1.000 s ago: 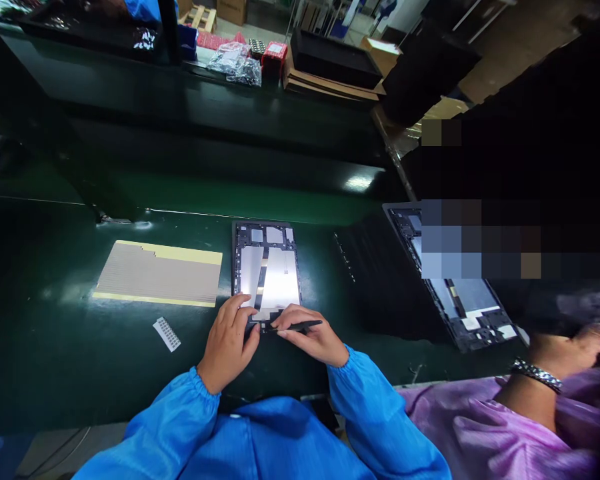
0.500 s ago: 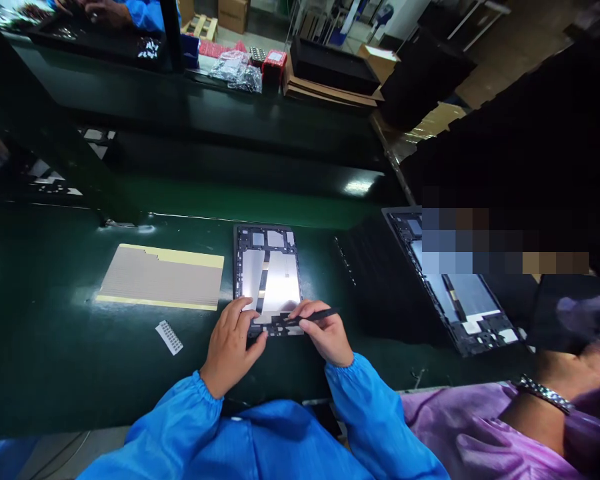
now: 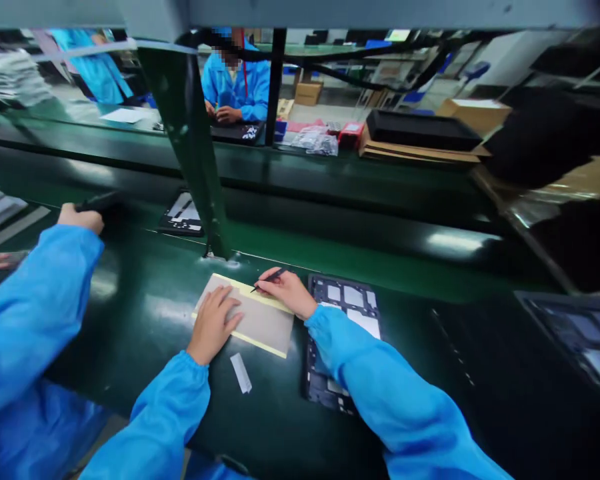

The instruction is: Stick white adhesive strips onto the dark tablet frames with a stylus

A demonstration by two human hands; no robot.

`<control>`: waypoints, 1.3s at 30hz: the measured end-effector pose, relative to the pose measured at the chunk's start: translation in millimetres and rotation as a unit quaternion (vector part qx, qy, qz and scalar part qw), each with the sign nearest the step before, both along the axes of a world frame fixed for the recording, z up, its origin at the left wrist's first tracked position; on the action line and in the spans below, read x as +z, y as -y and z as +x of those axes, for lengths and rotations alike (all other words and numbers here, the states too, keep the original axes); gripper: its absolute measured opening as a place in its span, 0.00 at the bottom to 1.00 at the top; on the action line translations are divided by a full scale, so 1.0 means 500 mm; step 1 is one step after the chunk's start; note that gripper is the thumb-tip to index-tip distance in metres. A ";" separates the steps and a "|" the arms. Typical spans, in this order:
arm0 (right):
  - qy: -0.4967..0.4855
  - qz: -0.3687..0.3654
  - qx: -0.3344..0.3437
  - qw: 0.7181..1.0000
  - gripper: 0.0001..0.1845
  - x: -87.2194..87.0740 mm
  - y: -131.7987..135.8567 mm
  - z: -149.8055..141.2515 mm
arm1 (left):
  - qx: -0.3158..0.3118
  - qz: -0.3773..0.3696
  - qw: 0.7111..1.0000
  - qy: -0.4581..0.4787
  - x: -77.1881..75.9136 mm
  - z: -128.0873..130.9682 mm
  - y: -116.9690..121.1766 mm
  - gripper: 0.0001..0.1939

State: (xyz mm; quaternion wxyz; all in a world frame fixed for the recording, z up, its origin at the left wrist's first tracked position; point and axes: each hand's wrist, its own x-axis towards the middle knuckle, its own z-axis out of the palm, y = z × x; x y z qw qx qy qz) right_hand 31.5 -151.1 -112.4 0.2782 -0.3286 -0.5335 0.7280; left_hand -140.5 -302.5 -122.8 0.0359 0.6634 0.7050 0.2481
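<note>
My left hand lies with fingers spread on the left part of a beige sheet with yellow edges and fine strip lines. Pinched in my right hand are black tweezers, their tip over the sheet's upper yellow edge. To the right lies an opened tablet, its inner side up with pale panels; my right sleeve covers part of it. A small white label strip rests below the sheet.
On the left, a co-worker's hand grips a dark, blurred object. Another opened tablet lies behind the green post. At far right is a further tablet. Across the line sits a person in blue near boxes and trays.
Both my hands have moved left from the tablet to the beige sheet, tweezers still in the right. The view has swung left and up, bringing in the co-worker's arm.
</note>
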 end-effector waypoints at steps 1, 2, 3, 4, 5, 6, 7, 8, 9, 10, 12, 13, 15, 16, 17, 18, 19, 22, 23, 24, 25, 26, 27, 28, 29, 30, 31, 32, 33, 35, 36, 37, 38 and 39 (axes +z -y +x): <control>0.003 -0.009 0.005 1.000 0.23 -0.017 -0.007 -0.026 | 0.001 -0.016 1.000 0.001 -0.013 -0.009 -0.002 0.08; 0.004 -0.011 0.008 1.000 0.23 -0.032 -0.012 -0.046 | 0.002 -0.027 1.000 0.005 -0.022 -0.013 -0.001 0.08; 0.004 -0.010 0.008 1.000 0.24 -0.044 -0.015 -0.060 | 0.001 -0.033 0.999 0.010 -0.029 -0.012 0.000 0.08; 0.005 -0.012 0.008 1.000 0.24 -0.053 -0.017 -0.069 | 0.000 -0.037 0.999 0.014 -0.032 -0.009 0.002 0.09; 0.006 -0.013 0.007 1.000 0.24 -0.059 -0.018 -0.074 | -0.003 -0.039 0.999 0.019 -0.033 -0.006 0.004 0.09; 0.007 -0.014 0.006 1.000 0.24 -0.063 -0.019 -0.076 | -0.005 -0.040 0.999 0.023 -0.033 -0.004 0.006 0.08; 0.008 -0.015 0.006 1.000 0.24 -0.065 -0.019 -0.075 | -0.008 -0.040 0.999 0.026 -0.031 -0.003 0.006 0.08; 0.010 -0.015 0.006 1.000 0.24 -0.066 -0.019 -0.074 | -0.010 -0.039 0.999 0.030 -0.029 -0.004 0.006 0.08; 0.011 -0.016 0.007 1.000 0.24 -0.066 -0.018 -0.072 | -0.010 -0.039 0.999 0.033 -0.028 -0.005 0.006 0.08; 0.013 -0.015 0.007 1.000 0.24 -0.065 -0.018 -0.070 | -0.010 -0.039 0.999 0.036 -0.026 -0.006 0.006 0.08; 0.015 -0.015 0.006 1.000 0.25 -0.065 -0.017 -0.067 | -0.009 -0.040 0.998 0.040 -0.025 -0.008 0.005 0.08; 0.016 -0.014 0.006 1.000 0.25 -0.065 -0.016 -0.067 | -0.008 -0.039 0.998 0.041 -0.025 -0.007 0.005 0.08; 0.016 -0.011 0.005 1.000 0.25 -0.066 -0.016 -0.071 | -0.005 -0.039 0.998 0.043 -0.025 -0.004 0.005 0.08; 0.015 -0.009 0.004 1.000 0.25 -0.065 -0.015 -0.076 | -0.005 -0.039 0.998 0.043 -0.025 -0.002 0.005 0.08; 0.013 -0.007 0.003 1.000 0.25 -0.062 -0.014 -0.081 | -0.004 -0.038 0.998 0.042 -0.025 -0.001 0.005 0.08; 0.010 -0.004 0.002 1.000 0.26 -0.056 -0.012 -0.086 | -0.005 -0.037 0.998 0.040 -0.025 -0.001 0.004 0.08; 0.007 0.000 0.000 1.000 0.26 -0.046 -0.008 -0.088 | -0.006 -0.037 0.999 0.037 -0.026 -0.002 0.004 0.08; -0.009 0.021 -0.021 1.000 0.25 0.008 0.011 -0.051 | -0.011 -0.034 0.999 0.029 -0.025 -0.016 0.002 0.08; -0.017 0.044 -0.035 0.998 0.23 0.031 0.021 -0.018 | -0.016 -0.030 0.999 0.026 -0.022 -0.021 0.002 0.07; -0.024 0.075 -0.049 0.996 0.21 0.053 0.034 0.028 | -0.021 -0.016 0.999 0.023 -0.016 -0.024 0.003 0.07; -0.025 0.113 -0.061 0.991 0.18 0.073 0.048 0.083 | -0.025 0.007 0.999 0.019 -0.008 -0.021 0.006 0.06; -0.018 0.150 -0.068 0.986 0.15 0.089 0.066 0.144 | -0.030 0.037 0.999 0.017 0.003 -0.013 0.009 0.06; -0.002 0.180 -0.068 0.981 0.13 0.100 0.086 0.209 | -0.032 0.075 0.997 0.017 0.016 0.004 0.015 0.06; 0.022 0.195 -0.065 0.978 0.11 0.105 0.107 0.272 | -0.037 0.107 0.993 0.022 0.031 0.029 0.022 0.06; 0.046 0.200 -0.062 0.977 0.10 0.103 0.131 0.331 | -0.048 0.132 0.989 0.036 0.046 0.062 0.031 0.05; 0.065 0.195 -0.060 0.977 0.09 0.096 0.154 0.383 | -0.074 0.148 0.985 0.055 0.061 0.104 0.042 0.05; 0.077 0.186 -0.057 0.978 0.09 0.085 0.176 0.425 | -0.115 0.146 0.980 0.072 0.073 0.150 0.054 0.05; 0.080 0.176 -0.052 0.980 0.08 0.070 0.197 0.457 | -0.157 0.129 0.976 0.079 0.079 0.199 0.066 0.07; 0.078 0.170 -0.044 0.981 0.08 0.055 0.214 0.479 | -0.194 0.104 0.973 0.075 0.080 0.248 0.077 0.10; 0.067 0.173 -0.028 0.982 0.06 0.028 0.239 0.500 | -0.236 0.086 0.966 0.066 0.065 0.330 0.089 0.14; 0.061 0.180 -0.023 0.982 0.06 0.018 0.246 0.503 | -0.245 0.083 0.964 0.064 0.050 0.360 0.090 0.14; 0.056 0.188 -0.023 0.980 0.05 0.012 0.250 0.502 | -0.249 0.082 0.963 0.064 0.034 0.381 0.088 0.14; 0.051 0.196 -0.026 0.979 0.04 0.008 0.251 0.501 | -0.248 0.080 0.963 0.068 0.018 0.393 0.084 0.13; 0.047 0.204 -0.027 0.977 0.04 0.007 0.250 0.500 | -0.245 0.076 0.964 0.072 0.005 0.399 0.080 0.12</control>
